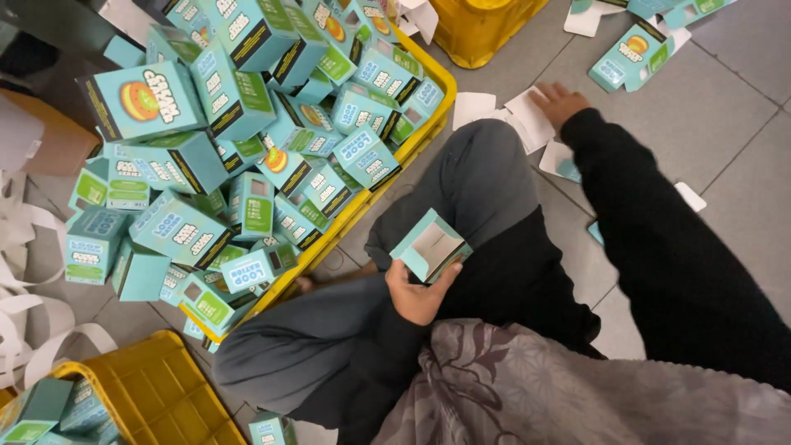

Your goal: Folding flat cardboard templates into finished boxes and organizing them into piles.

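Head view — left hand (416,292) grips half-folded teal box (431,245) over my knee, right of yellow crate (428,132). Right hand (559,102) lies spread on white card insert (527,119), beyond crate's corner. Best pinch one insert only — keep box mouth open.

sleeve (659,239): long, black | trousers (486,173): dark grey | cloth at waist (527,387): grey-brown, leaf-patterned | hands bare
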